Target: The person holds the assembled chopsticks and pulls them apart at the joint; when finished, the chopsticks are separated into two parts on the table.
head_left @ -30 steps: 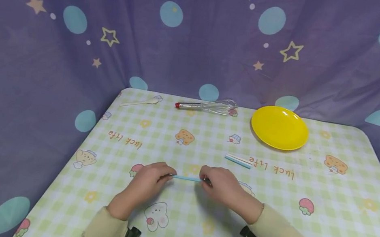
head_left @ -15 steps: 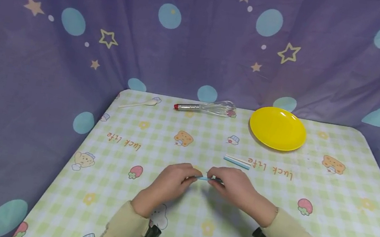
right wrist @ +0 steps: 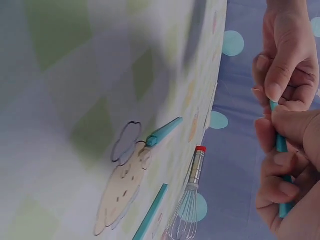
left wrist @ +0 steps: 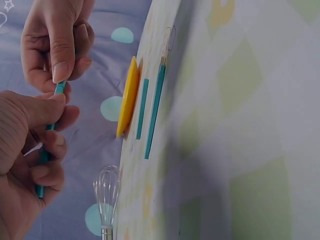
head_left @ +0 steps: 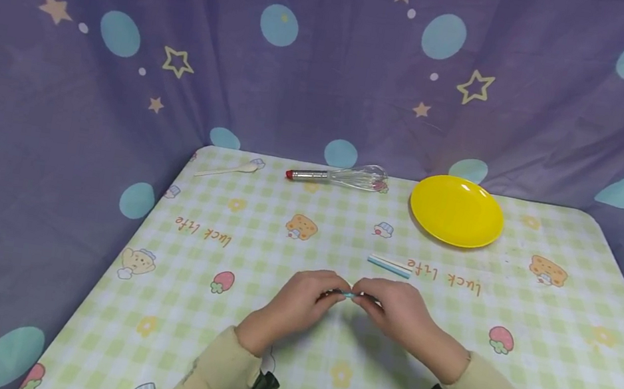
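A thin teal stick [head_left: 349, 295] is held level above the table between both hands, with only a short piece showing between the fingertips in the head view. My left hand [head_left: 305, 301] pinches it with thumb and fingers. Fingertips of my right hand [head_left: 400, 308] pinch it just beside them. In the left wrist view, the teal stick [left wrist: 44, 156] runs down through the left hand's curled fingers. Likewise, its other part [right wrist: 282, 145] passes along the right hand's fingers in the right wrist view. Beyond the hands lies a flat white-and-teal strip [head_left: 389, 266].
A yellow plate [head_left: 457, 211] stands at the back right. Left of it lies a wire whisk [head_left: 339, 176] with a red-ended handle, then a pale spoon [head_left: 227, 170]. Another teal piece [right wrist: 166, 131] lies on the printed tablecloth [head_left: 411, 384]. A purple curtain [head_left: 315, 94] hangs behind.
My left hand has moved right until its fingertips almost meet the right hand's. Less of the teal stick shows between them. The right hand has shifted slightly right.
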The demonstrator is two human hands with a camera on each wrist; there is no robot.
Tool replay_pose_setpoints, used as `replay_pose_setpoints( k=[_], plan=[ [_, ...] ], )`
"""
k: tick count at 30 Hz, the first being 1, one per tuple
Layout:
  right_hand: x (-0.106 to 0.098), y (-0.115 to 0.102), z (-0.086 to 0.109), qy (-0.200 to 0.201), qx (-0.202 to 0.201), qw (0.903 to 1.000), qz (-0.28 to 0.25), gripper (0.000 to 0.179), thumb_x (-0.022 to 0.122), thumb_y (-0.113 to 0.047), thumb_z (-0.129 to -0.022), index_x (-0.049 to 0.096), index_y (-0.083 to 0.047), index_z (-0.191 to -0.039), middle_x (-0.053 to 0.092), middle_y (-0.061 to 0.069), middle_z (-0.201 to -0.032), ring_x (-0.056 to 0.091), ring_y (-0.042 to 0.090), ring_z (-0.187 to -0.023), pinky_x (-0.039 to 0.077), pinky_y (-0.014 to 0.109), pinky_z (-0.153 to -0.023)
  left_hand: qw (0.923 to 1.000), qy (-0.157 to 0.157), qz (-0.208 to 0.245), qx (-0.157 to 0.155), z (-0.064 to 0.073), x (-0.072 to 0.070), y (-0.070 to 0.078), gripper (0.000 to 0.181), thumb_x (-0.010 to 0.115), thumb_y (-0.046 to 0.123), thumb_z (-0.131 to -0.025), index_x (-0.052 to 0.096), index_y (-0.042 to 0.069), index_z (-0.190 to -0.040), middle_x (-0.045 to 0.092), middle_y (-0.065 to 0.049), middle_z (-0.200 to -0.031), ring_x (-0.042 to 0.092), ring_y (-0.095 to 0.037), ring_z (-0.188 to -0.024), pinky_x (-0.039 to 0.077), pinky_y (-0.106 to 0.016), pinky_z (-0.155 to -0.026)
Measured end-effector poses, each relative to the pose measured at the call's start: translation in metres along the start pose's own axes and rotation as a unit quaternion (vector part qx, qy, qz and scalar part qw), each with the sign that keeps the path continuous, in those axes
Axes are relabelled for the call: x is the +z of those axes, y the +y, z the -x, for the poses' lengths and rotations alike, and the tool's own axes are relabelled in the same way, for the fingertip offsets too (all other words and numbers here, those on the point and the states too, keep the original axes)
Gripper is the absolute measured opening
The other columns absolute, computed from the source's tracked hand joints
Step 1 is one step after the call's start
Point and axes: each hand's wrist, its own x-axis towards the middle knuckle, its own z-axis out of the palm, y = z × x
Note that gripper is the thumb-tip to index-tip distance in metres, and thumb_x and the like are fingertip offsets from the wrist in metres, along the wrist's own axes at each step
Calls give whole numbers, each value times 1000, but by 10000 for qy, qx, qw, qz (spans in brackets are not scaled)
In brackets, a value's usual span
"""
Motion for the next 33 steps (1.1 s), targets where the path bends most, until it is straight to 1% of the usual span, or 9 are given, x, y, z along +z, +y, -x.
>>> replay_pose_setpoints(
  k=[4,9,13,16,20,23,25,29,33],
  plan=[
    [1,1,3,202,-190,9996,96,12,75,-13,-85,72,-20,-93,70,-12,-87,63,3,-73,51,26,-65,9997,20,216,57,-1,1,-2,10,66,11,-93,73,16,-99,70,5,-97,54,-2,-72,45,-19,-66],
    [0,3,5,264,-256,9992,159,12,74,-12,-86,72,-21,-95,71,-11,-89,63,3,-73,51,26,-63,9994,44,286,165,-2,3,-5,11,66,11,-93,73,15,-100,71,4,-98,58,-3,-75,46,-19,-68],
    [-5,7,9,298,-249,9990,223,14,73,-8,-86,73,-20,-95,70,-11,-88,62,4,-70,50,27,-61,9997,25,224,22,-1,3,-7,11,67,11,-92,74,15,-100,71,4,-100,63,-5,-83,49,-21,-73],
    [-11,10,12,179,25,9997,192,12,73,-9,-86,72,-18,-94,69,-10,-86,61,5,-69,50,28,-62,9997,-46,114,-202,0,1,-8,11,68,11,-91,74,14,-100,72,3,-103,65,-7,-90,51,-24,-77],
    [-18,16,13,-132,732,9969,255,7,73,-11,-88,70,-15,-92,68,-8,-84,58,6,-68,50,31,-65,9986,-264,-61,-445,0,-1,-9,12,68,13,-91,75,12,-102,72,1,-106,66,-10,-94,51,-27,-81],
    [-21,22,15,-320,1194,9917,342,8,70,-7,-89,70,-10,-96,70,-3,-88,59,9,-70,51,34,-68,9974,-466,-217,-511,0,0,-11,14,66,13,-92,74,12,-104,72,1,-107,66,-13,-96,51,-29,-83],
    [-23,26,16,-440,1407,9885,338,13,66,-3,-90,70,-6,-102,71,1,-91,62,13,-74,53,37,-71,9964,-602,-331,-499,-1,1,-12,15,65,12,-93,73,11,-106,71,0,-108,65,-15,-99,50,-30,-87],
    [-25,34,18,-665,1601,9843,336,26,59,4,-90,65,0,-115,72,7,-96,66,20,-83,53,41,-77,9941,-865,-475,-450,-3,3,-16,19,63,10,-95,71,11,-112,71,0,-110,64,-16,-103,48,-30,-92],
    [-22,41,19,-769,1649,9825,407,32,60,2,-91,60,-1,-123,71,7,-91,62,18,-73,53,40,-72,9915,-996,-708,-436,-6,7,-18,18,62,12,-95,71,14,-111,70,2,-103,62,-13,-90,48,-27,-83]
  ],
)
